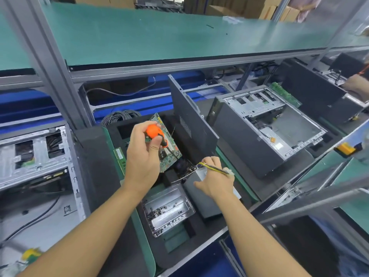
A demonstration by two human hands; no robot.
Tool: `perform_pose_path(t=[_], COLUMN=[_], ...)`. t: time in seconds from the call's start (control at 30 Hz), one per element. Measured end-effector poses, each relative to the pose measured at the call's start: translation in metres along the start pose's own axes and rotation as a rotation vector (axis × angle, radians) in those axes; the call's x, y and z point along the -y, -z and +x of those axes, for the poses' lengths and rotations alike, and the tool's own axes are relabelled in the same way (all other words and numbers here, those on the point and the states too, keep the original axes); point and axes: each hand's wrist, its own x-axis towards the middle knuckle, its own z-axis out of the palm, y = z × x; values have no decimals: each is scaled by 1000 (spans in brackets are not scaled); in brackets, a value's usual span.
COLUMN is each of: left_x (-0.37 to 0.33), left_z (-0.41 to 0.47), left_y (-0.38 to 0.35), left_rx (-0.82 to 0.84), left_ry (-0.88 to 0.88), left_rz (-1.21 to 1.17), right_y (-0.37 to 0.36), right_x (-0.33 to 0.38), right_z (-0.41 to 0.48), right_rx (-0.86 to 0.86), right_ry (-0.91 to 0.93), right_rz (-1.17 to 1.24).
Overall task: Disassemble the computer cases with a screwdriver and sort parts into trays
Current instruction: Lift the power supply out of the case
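My left hand is clenching the screwdriver beyond the screw tray, my right hand gripping the power supply beside it, and I'm risking its wires snagging the motherboard.

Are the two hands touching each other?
Apart. The head view shows the left hand, gripping the orange screwdriver, well clear of the right hand, which holds the grey box, with a plain gap between them.

- I'm seeing an orange-and-black screwdriver handle.
- The circuit board is showing green.
- The wire bundle is running yellow and black.
- The power supply and computer case are looking dark grey.
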Motion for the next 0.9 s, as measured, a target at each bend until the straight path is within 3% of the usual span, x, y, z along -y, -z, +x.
perform_pose_path(t=[0.4, 0.67, 0.9], left_x=[-4, -19, -27], left_z=[9, 8, 0], left_y=[8, 6, 1], left_rx=[-73, 11, 135], left_ry=[45, -14, -149], left_rz=[-55, -66, -10], right_y=[-54, -56, -39], right_x=[-3, 6, -3], right_z=[-8, -6, -13], right_rx=[182, 296, 486], right_ry=[-51, -89, 20], right_rz=[-60, -132, -138])
